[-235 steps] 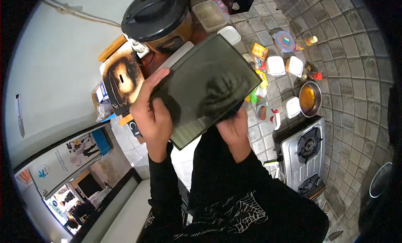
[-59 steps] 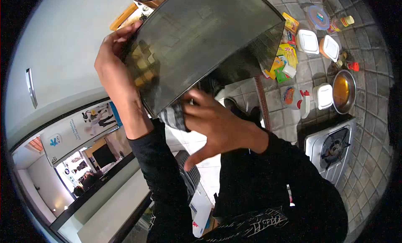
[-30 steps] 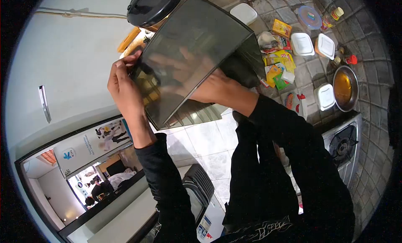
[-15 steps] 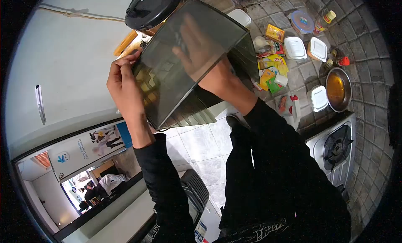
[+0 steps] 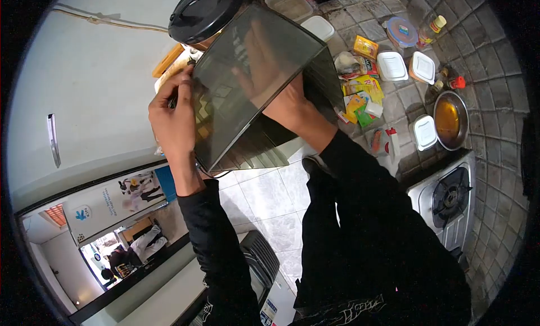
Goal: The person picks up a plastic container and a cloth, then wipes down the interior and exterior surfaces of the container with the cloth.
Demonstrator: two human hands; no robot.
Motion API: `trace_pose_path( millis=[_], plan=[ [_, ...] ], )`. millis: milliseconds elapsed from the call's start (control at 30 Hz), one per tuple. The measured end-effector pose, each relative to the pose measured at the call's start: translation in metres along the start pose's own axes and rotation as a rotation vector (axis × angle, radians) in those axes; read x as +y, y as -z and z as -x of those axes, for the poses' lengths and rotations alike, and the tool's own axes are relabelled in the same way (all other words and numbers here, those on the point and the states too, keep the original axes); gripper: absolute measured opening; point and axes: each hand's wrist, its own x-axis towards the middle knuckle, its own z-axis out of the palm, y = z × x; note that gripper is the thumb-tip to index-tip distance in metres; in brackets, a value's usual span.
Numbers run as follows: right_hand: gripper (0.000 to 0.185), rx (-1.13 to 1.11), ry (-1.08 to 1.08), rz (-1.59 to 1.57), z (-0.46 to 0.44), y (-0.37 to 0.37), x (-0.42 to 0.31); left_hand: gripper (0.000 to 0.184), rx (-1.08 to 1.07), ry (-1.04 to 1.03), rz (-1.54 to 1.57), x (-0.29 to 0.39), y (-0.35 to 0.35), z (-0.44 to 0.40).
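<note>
A smoky see-through plastic box (image 5: 242,101) with ridged lower panels is tilted in front of me. My left hand (image 5: 175,115) is closed at its left edge, with thumb and fingertips pinched together there; exactly what they grip is partly hidden. My right hand (image 5: 270,73) is behind the tinted panel, seen through it, with its fingers stretched out and apart. Whether the palm touches the panel, I cannot tell. Yellowish shapes (image 5: 205,121) show dimly through the panel near my left hand. Above the box is a container with a black lid (image 5: 205,14).
On the tiled counter at right are colourful packets (image 5: 363,93), white-lidded tubs (image 5: 392,66), a round blue-lidded container (image 5: 402,31), a metal pan of yellow liquid (image 5: 450,121) and a gas stove (image 5: 450,197). A person (image 5: 126,258) shows in the opening at lower left.
My left hand has shifted slightly, its fingertips still at the box's left edge. The box and my right hand sit almost as before; the view has moved a little.
</note>
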Motion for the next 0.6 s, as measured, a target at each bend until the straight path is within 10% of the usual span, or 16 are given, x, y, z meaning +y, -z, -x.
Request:
trace_pose_path(
  millis=[600],
  plan=[
    [0.07, -0.034, -0.313, 0.009, 0.064, 0.048, -0.032, 0.022, 0.054, 0.019, -0.047, 0.014, -0.003, 0.005]
  ],
)
